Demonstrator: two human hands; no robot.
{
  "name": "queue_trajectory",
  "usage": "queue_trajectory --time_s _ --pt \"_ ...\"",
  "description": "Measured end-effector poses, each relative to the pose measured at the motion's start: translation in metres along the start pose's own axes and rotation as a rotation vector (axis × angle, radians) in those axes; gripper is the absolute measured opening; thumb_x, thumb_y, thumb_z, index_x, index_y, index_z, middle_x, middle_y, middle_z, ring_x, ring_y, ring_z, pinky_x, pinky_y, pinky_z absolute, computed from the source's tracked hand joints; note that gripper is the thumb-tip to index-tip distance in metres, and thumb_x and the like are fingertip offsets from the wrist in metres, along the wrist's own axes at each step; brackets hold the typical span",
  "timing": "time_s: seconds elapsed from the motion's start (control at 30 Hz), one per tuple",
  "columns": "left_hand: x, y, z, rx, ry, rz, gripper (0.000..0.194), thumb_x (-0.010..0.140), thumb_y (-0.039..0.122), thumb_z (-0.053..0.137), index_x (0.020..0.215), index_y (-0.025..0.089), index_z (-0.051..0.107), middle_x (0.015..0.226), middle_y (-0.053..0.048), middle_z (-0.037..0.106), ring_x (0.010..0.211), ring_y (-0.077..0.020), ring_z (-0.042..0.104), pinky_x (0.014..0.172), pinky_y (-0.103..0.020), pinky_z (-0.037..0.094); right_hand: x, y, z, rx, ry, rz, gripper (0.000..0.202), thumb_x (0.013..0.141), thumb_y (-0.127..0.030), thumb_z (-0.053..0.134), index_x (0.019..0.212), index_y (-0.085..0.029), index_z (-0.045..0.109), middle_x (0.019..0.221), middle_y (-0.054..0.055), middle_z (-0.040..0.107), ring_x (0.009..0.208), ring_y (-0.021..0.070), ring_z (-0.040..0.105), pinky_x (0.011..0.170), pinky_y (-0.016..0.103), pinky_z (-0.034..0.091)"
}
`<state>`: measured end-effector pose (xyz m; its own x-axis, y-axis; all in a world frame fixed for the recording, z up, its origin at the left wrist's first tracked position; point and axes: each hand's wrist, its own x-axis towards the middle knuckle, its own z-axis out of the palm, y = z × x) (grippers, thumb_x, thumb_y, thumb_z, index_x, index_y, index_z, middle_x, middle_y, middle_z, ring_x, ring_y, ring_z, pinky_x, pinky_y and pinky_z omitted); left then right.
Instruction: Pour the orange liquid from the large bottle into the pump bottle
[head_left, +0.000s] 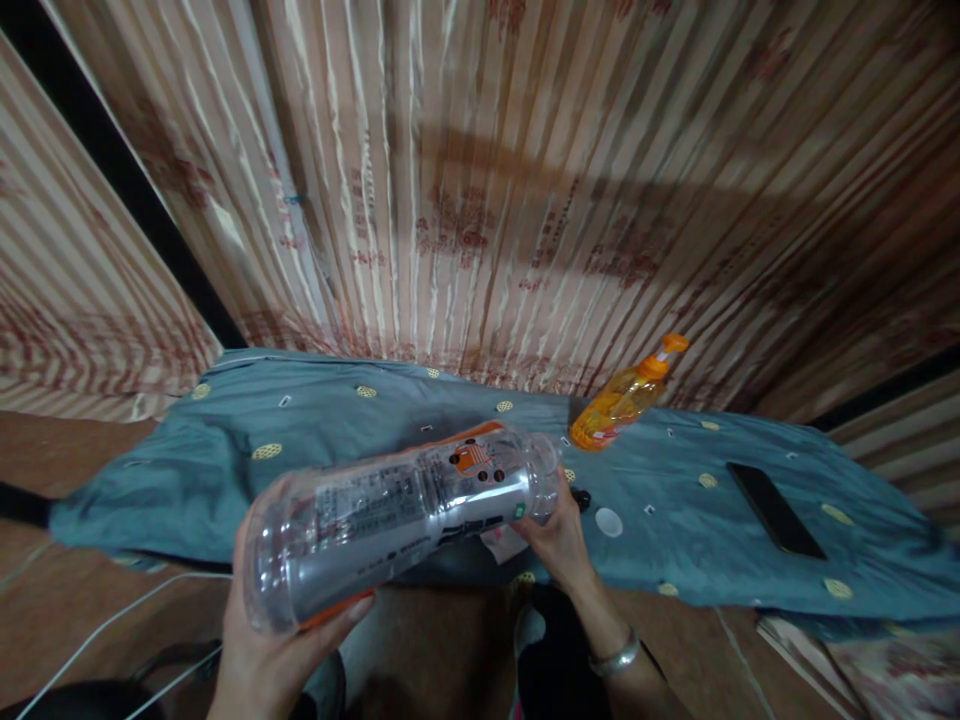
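A large clear plastic bottle (420,510) with a silver and orange label lies sideways in the air between my two hands. Around its wide base wraps my left hand (277,630), thumb along the lower side. At the narrower neck end, my right hand (559,535) grips from below, its fingers partly hidden by the bottle. Just beyond the neck, a pump bottle (619,405) of yellow-orange liquid stands on the blue cloth. Close to my right hand is a round white disc (609,522), perhaps a lid.
A blue patterned cloth (757,450) covers the narrow surface. On its right lies a dark phone (776,510). A pleated curtain (465,200) hangs behind. White cables (112,610) run at lower left. A small pale packet (504,543) sits beneath the bottle.
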<state>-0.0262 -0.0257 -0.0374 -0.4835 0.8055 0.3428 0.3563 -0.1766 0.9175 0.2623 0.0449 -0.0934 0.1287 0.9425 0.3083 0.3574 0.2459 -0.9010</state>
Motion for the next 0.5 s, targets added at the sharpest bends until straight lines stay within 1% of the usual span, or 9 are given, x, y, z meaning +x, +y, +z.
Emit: queue_trajectory --time_s 0.1,0.17,0.27,0.37,0.43,0.5 --pt "-0.002 0.013 -0.001 -0.032 0.023 -0.057 0.090 0.052 0.055 0.091 0.134 0.031 0.063 0.148 -0.004 0.066 0.140 -0.0421 0.060 0.125 -0.055 0.042 0.000 -0.001 0.000 0.008 -0.010 -0.002 0.077 0.073 -0.042 0.083 0.141 -0.021 0.055 0.118 0.012 0.079 0.103 0.0351 0.078 0.092 0.050 0.063" --pt "-0.002 0.017 -0.002 -0.040 0.018 -0.063 0.089 0.053 0.055 0.091 0.134 0.031 0.063 0.149 -0.004 0.066 0.140 -0.0422 0.059 0.125 -0.054 0.042 0.000 -0.002 -0.001 0.017 -0.017 -0.015 0.076 0.073 -0.043 0.083 0.140 -0.021 0.055 0.118 0.012 0.079 0.102 0.0344 0.078 0.091 0.048 0.063" --pt "0.001 0.013 -0.006 -0.034 -0.005 -0.029 0.094 0.054 0.056 0.092 0.138 0.027 0.062 0.147 -0.008 0.067 0.137 -0.0424 0.062 0.122 -0.055 0.045 0.001 -0.002 -0.002 0.011 -0.022 -0.028 0.076 0.072 -0.043 0.084 0.139 -0.020 0.056 0.120 0.012 0.079 0.104 0.0338 0.078 0.091 0.045 0.063" --pt "0.006 0.002 -0.011 0.004 -0.100 0.000 0.102 0.050 0.057 0.094 0.141 0.024 0.060 0.144 -0.012 0.069 0.134 -0.0431 0.065 0.116 -0.056 0.050 0.002 -0.004 -0.003 0.004 -0.023 -0.043 0.072 0.073 -0.043 0.083 0.137 -0.021 0.058 0.122 0.012 0.078 0.107 0.0337 0.077 0.091 0.044 0.063" --pt "0.008 0.000 -0.012 0.041 -0.131 0.021 0.097 0.052 0.057 0.093 0.137 0.023 0.062 0.141 -0.013 0.070 0.135 -0.0425 0.064 0.116 -0.057 0.049 0.002 -0.005 -0.003 -0.003 -0.027 -0.052 0.068 0.074 -0.042 0.082 0.134 -0.021 0.059 0.121 0.012 0.079 0.107 0.0330 0.077 0.091 0.044 0.063" --pt "0.009 0.004 -0.012 0.057 -0.099 0.046 0.084 0.055 0.058 0.091 0.129 0.025 0.066 0.130 -0.010 0.075 0.132 -0.0406 0.067 0.113 -0.055 0.053 0.003 -0.005 -0.004 -0.019 -0.032 -0.055 0.066 0.075 -0.041 0.081 0.134 -0.022 0.059 0.120 0.011 0.079 0.105 0.0324 0.078 0.089 0.043 0.063"
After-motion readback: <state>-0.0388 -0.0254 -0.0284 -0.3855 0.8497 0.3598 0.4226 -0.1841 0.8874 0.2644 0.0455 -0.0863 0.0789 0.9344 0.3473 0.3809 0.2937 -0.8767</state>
